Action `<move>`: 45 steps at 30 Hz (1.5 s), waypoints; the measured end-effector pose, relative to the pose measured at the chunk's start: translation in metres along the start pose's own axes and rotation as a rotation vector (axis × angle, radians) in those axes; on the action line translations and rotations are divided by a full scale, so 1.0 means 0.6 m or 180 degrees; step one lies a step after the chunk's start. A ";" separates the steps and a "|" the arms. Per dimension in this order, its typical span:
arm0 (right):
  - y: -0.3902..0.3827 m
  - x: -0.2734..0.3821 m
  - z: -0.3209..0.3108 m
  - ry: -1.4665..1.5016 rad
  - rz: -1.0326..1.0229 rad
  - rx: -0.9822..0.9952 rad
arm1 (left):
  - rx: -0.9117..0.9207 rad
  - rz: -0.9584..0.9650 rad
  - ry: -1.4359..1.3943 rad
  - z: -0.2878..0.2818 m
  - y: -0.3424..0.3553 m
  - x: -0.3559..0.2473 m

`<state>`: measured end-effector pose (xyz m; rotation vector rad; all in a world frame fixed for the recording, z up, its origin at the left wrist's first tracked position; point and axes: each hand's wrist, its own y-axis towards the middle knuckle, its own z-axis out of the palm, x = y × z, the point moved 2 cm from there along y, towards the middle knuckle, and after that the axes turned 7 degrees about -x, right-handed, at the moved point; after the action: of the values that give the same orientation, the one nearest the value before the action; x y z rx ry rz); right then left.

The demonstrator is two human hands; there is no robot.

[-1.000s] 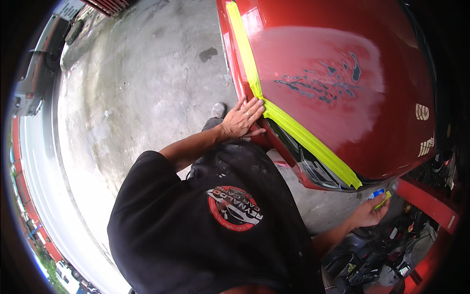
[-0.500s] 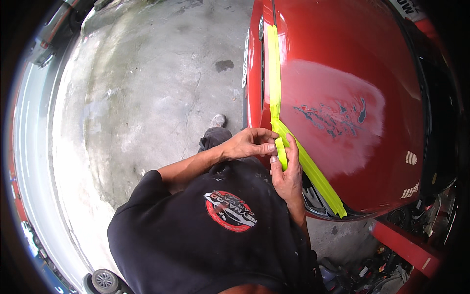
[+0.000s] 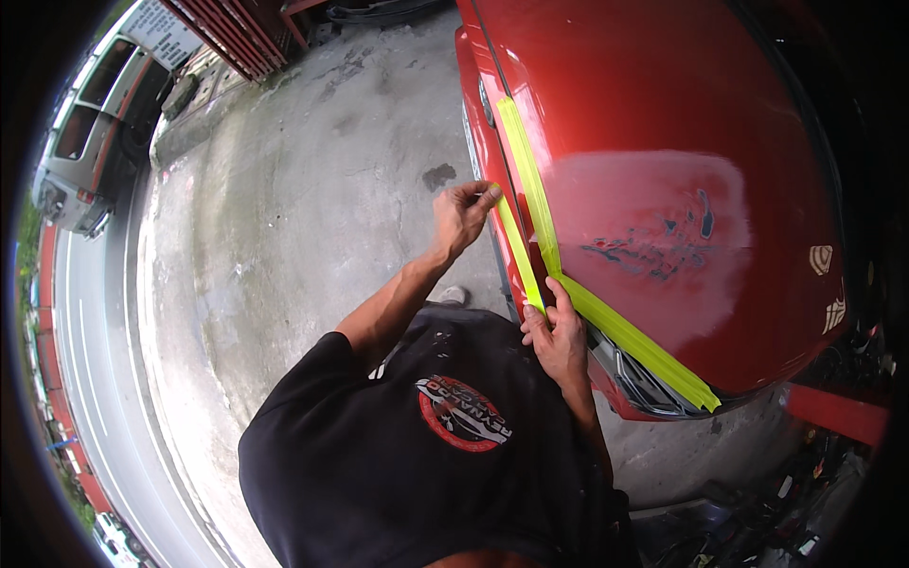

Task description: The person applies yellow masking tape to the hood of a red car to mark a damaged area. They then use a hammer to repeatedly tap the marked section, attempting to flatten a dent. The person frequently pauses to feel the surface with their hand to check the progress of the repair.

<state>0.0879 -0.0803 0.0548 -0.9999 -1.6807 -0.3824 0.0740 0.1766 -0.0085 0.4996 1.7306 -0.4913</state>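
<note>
A red car hood (image 3: 663, 123) with a dull sanded patch and dark scratches fills the upper right. Yellow-green masking tape (image 3: 625, 331) runs along its edge in two joined lines. My left hand (image 3: 464, 213) pinches the free end of a fresh tape strip (image 3: 516, 248), pulled taut beside the car's edge. My right hand (image 3: 557, 333) presses the strip's lower end against the car, fingers by the taped corner. My black shirt with a round red print fills the lower middle.
Grey stained concrete floor (image 3: 284, 246) spreads to the left. A parked vehicle (image 3: 85, 142) stands at the far left by a red shutter (image 3: 232, 38). Car parts and wiring (image 3: 814, 502) lie at the lower right.
My left hand has moved up and away from my right, drawing a length of tape out between them. A second earlier my right hand was low at the right, holding something small.
</note>
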 end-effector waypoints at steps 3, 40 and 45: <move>-0.013 -0.014 0.009 -0.0090 0.0138 -0.0132 | -0.0594 0.0317 0.0339 -0.036 0.156 0.016; -0.040 -0.183 0.058 -0.0525 0.0858 -0.2637 | 0.0279 0.2832 0.1504 0.069 0.104 0.037; -0.028 -0.178 0.062 -0.0759 0.0706 -0.2862 | 0.1364 0.3166 0.1569 0.095 -0.047 0.090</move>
<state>0.0573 -0.1099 -0.0513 -1.9280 -1.5805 -0.9408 0.0925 0.1248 -0.0708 1.7819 1.5652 0.0082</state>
